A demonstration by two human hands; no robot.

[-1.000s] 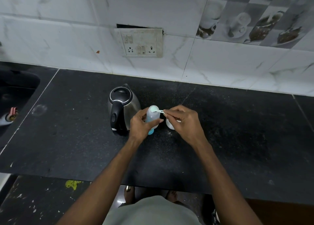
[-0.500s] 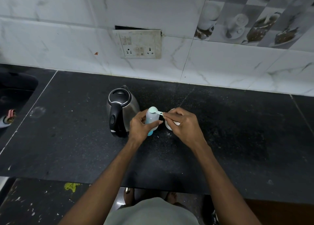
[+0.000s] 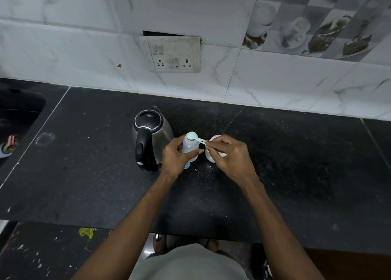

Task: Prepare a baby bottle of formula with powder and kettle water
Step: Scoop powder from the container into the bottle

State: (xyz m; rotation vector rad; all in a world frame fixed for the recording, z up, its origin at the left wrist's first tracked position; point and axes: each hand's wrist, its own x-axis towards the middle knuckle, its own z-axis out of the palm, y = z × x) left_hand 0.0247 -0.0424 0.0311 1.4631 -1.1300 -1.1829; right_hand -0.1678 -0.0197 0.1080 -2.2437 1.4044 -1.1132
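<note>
A clear baby bottle (image 3: pixel 189 145) with a blue base stands upright on the black counter (image 3: pixel 296 163). My left hand (image 3: pixel 176 156) grips its body. My right hand (image 3: pixel 227 155) pinches the handle of a small pale green scoop (image 3: pixel 195 138), whose bowl lies over the bottle's open mouth. Behind my right hand a white powder container (image 3: pixel 210 156) shows only partly. A steel kettle (image 3: pixel 151 135) with a black lid and handle stands just left of the bottle.
A dark sink (image 3: pixel 19 110) lies at the far left. On the tiled wall behind hangs a switch and socket plate (image 3: pixel 174 55). White specks of powder dot the counter near the bottle. The counter's front edge runs below my forearms.
The scoop's bowl has stayed over the bottle's mouth, and both hands keep their hold. Only the camera has shifted slightly.
</note>
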